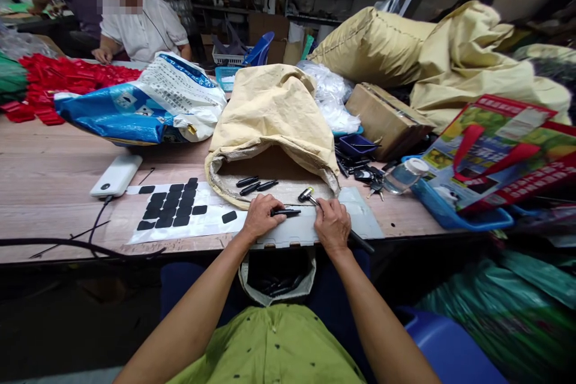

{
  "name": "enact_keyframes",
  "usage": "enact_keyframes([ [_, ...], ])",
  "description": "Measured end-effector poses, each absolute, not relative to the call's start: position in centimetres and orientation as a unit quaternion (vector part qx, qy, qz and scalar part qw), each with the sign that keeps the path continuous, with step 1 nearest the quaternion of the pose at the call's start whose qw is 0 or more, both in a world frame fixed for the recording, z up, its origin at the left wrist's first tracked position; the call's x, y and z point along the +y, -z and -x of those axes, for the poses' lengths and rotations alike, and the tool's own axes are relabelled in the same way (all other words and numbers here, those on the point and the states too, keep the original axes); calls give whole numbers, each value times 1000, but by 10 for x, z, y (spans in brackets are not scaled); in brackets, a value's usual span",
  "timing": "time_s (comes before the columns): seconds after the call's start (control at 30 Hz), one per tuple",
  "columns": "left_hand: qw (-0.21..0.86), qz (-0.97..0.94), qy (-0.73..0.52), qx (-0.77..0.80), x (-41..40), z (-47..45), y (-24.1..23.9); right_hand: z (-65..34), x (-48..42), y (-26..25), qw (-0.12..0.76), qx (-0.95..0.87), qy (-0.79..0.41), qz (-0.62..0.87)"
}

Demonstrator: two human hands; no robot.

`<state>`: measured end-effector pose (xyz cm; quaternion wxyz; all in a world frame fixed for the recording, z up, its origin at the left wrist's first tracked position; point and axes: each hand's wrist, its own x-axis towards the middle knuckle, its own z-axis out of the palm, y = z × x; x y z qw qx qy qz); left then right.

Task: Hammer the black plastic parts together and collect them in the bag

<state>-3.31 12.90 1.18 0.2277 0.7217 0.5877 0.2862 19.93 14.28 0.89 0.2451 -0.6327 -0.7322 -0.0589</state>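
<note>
My left hand (262, 216) is closed on a slim black pen-like tube (290, 212) that lies level over a pale flat board (288, 233) at the table edge. The fingers of my right hand (333, 223) are wrapped around a small hammer (308, 194). Its metal head points up and left, and its dark handle sticks out below my palm. Just beyond my hands opens the mouth of a beige sack (279, 108), with several similar black tubes (258, 187) at its lip. Between my knees an open bag (276, 297) holds more dark pieces, hard to make out.
Left of my hands lies a white sheet with black stickers (173, 204), and a white power bank (117, 175) with a cable. To the right are keys (375, 183), a glass jar (405, 175) and a blue tray (463, 219). Another person (139, 27) sits across the table.
</note>
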Motion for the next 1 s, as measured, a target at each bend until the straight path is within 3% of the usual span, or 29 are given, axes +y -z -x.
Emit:
enact_keyframes([
  [0.47,225,-727,-296,578,126,32,-16,-199,144,-6,244,-726,65,639],
  [0.83,188,-802,-280,493,40,9,-21,-199,143,-7,247,-728,63,637],
  [1.0,120,-751,-308,571,80,22,-33,-200,143,-5,247,-728,62,637],
])
